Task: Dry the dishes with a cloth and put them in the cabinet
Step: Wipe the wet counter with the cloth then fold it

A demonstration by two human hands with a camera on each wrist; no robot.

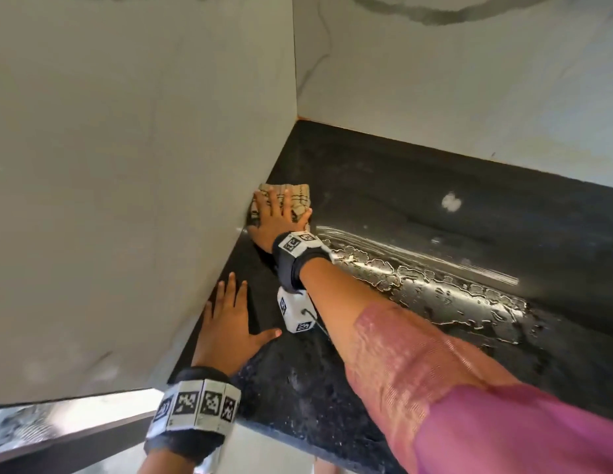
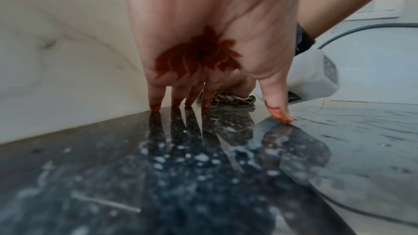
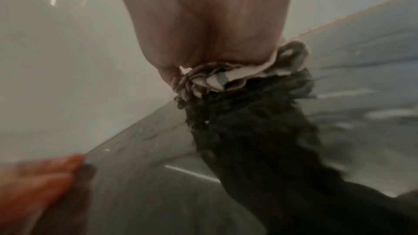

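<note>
Black stone counter (image 1: 418,206) is wet, with a shining puddle (image 1: 435,285) lying to the right of the cloth (image 1: 298,195). That cloth, beige with dark stripes, sits on the counter close against the pale wall (image 1: 127,165), not far from the corner. On top of it the right hand (image 1: 276,220) presses flat, fingers straight and spread. Nearer the counter's front edge, the left hand (image 1: 226,326) grasps nothing; its fingers (image 2: 156,99) are straight and only their tips touch the stone. No dishes show in any view.
</note>
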